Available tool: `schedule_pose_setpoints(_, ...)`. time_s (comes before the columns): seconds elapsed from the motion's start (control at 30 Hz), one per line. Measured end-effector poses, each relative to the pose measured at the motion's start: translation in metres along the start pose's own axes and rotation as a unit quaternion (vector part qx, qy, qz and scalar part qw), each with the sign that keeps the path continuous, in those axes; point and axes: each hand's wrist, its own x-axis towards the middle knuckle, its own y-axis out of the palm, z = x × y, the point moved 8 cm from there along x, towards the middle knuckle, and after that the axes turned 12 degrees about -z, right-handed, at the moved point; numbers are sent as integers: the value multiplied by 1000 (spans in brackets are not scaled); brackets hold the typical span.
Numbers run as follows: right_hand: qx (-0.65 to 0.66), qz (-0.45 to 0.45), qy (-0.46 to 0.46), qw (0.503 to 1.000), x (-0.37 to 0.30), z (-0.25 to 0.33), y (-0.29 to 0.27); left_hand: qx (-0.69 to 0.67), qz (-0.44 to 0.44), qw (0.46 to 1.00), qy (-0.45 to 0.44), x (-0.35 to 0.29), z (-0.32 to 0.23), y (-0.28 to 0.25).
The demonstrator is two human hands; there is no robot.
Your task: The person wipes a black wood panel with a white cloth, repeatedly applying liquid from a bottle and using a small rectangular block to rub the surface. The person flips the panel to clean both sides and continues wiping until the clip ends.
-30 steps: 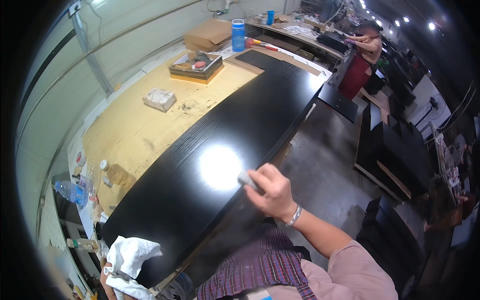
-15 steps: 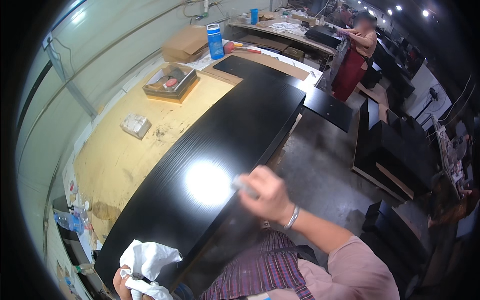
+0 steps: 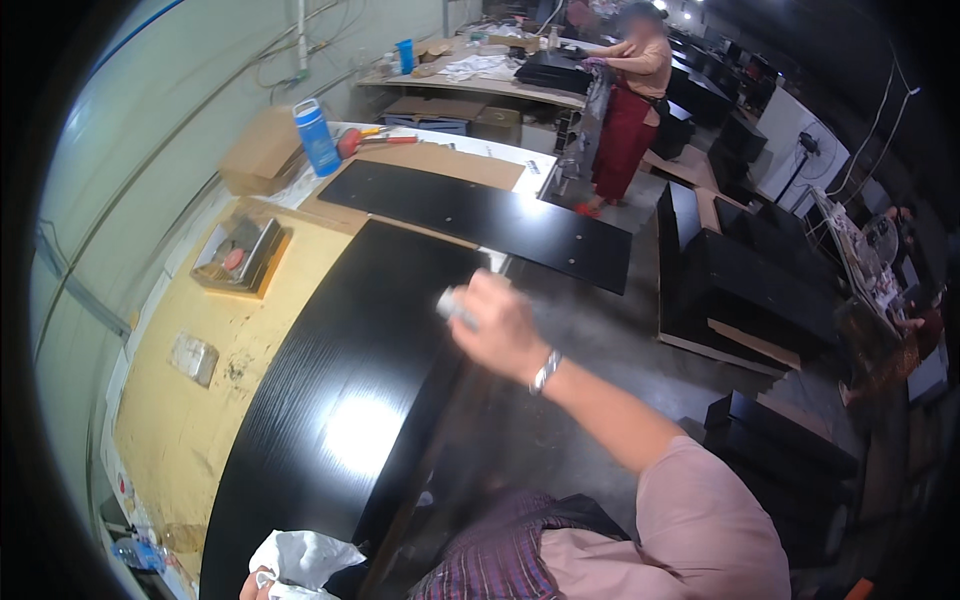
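A long black panel (image 3: pixel 350 310) with fine wood grain lies on the bench, a bright light reflected on its near half. My right hand (image 3: pixel 497 325), blurred by motion, is closed around a small whitish block (image 3: pixel 450 304) at the panel's right edge, towards the far end. I cannot make out exactly what kind of block it is. Down at the panel's near end, my left hand (image 3: pixel 256 584) grips a crumpled white cloth (image 3: pixel 303 558); the lower frame edge cuts off most of that hand.
Beyond lies a second black board (image 3: pixel 480 215) with small holes. On the yellow worktop (image 3: pixel 160 425) are an open box (image 3: pixel 237 255) and a pale wrapped block (image 3: pixel 193 359). A blue bottle (image 3: pixel 316 138) stands behind. Black panels (image 3: pixel 750 290) sit right; a co-worker (image 3: pixel 630 110) stands at another bench.
My right hand has moved with the block along the panel's edge towards its far end. The view has shifted, and my left hand still holds the cloth.
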Motion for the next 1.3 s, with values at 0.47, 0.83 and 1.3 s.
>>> schedule_pose_setpoints(0.47, -24, -201, 318, 926, -107, -174, -137, 103, 303, 922, 219, 57, -29, 290)
schedule_pose_setpoints(0.83, -12, -241, 367, 898, -125, -190, -192, -98, 407, 878, 232, 89, -146, 422)
schedule_pose_setpoints(1.3, 343, -63, 278, 895, 7, -31, -23, 177, 209, 958, 84, -32, 26, 62)
